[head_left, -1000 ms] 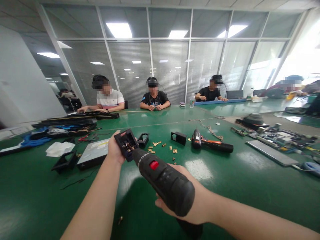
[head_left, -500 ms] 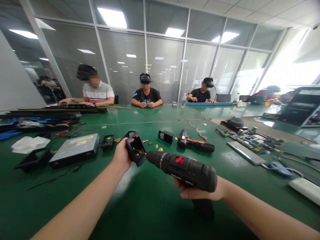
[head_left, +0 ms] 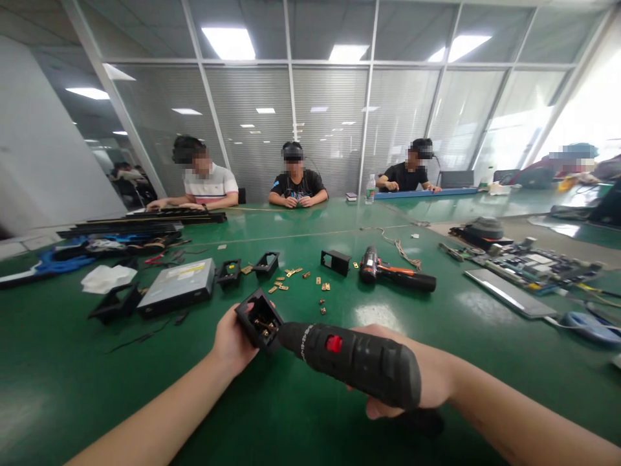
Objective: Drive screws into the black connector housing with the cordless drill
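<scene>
My left hand [head_left: 233, 343] is closed around a black plastic box [head_left: 248, 312], tilted with its open side towards me. Small brass-coloured parts [head_left: 266, 325] show inside it. My right hand [head_left: 407, 362] grips a black cordless drill [head_left: 359, 359] with a red switch on top. The drill's nose points left into the box; its bit tip is hidden, so I cannot tell whether it touches a screw. Beyond the box, several small brass pieces [head_left: 292, 272] lie scattered on the green table [head_left: 301, 401].
Black frames [head_left: 266, 264] and a grey disc drive [head_left: 178, 285] sit to the left. A second power drill [head_left: 398, 275] lies behind mine, near a black bracket [head_left: 335, 263]. Circuit boards [head_left: 528, 265] and a blue mouse [head_left: 589, 329] are at right. Three people sit across the table.
The view has turned left. Both hands have come lower and nearer with the box and drill, the drill still held against or into the box. More brass pieces now show behind it.
</scene>
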### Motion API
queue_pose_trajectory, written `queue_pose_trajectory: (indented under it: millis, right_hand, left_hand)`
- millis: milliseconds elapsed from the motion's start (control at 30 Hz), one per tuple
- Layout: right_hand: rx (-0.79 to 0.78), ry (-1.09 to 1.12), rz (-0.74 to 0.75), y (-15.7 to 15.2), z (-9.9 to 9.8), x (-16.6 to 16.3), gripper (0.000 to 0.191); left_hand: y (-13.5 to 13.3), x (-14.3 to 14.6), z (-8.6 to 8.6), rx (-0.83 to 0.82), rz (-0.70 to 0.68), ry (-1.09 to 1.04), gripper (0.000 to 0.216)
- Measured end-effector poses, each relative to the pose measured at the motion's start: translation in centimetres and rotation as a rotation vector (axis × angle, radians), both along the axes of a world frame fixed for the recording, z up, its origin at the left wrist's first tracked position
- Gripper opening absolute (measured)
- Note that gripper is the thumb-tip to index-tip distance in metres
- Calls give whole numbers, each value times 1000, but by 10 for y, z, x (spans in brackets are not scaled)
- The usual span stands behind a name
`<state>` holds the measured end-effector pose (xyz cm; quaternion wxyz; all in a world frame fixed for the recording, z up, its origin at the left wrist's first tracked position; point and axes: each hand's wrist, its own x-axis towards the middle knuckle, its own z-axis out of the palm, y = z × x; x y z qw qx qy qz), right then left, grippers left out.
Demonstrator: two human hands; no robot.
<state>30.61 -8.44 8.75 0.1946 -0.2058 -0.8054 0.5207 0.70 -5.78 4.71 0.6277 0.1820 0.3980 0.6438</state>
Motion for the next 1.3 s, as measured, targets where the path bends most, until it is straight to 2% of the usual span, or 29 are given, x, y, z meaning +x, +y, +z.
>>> queue_pose_trajectory:
  millis: [100,233,400,533,633,733,800,933,1033,1167,1233,1300]
  right_hand:
    - [24,-16,-45,-2,5,1,44]
    - [36,36,-46,-1,3,-1,35]
    - [14,133,-115,-5,-12,-7,48]
    - [81,159,-143,-6,-18,1,58]
    - [-46,174,-112,-4,-20,11,55]
    - [-211,154,-54,-7,-23,22,45]
    - [-178,72,-34,-11,-26,28,40]
    - [-67,-95,-37,-15,-30,41,46]
    - [-123,-107,-39,-9,-28,48,46]
    - [-247,-83,1,4,-25,55,34]
    - [-243,-103,21,8,-22,58,28]
    - [-134,-130,46,10,-18,60,26]
  left_hand:
    - [7,3,-2,-12,-8,-13,23]
    - [28,10,5,69,22,-39,25]
    - [52,18,25,239,49,-75,26]
    - [47,18,34,326,76,-47,28]
    - [30,16,34,321,163,-23,25]
    - [7,18,30,234,213,-38,26]
    - [-9,21,24,192,206,-41,29]
    - [-31,29,9,144,172,-47,34]
    - [-36,32,-2,124,101,-10,34]
    - [-33,32,-12,132,49,27,34]
    - [-31,32,-15,130,31,34,35]
    - [-30,32,-17,123,-4,43,36]
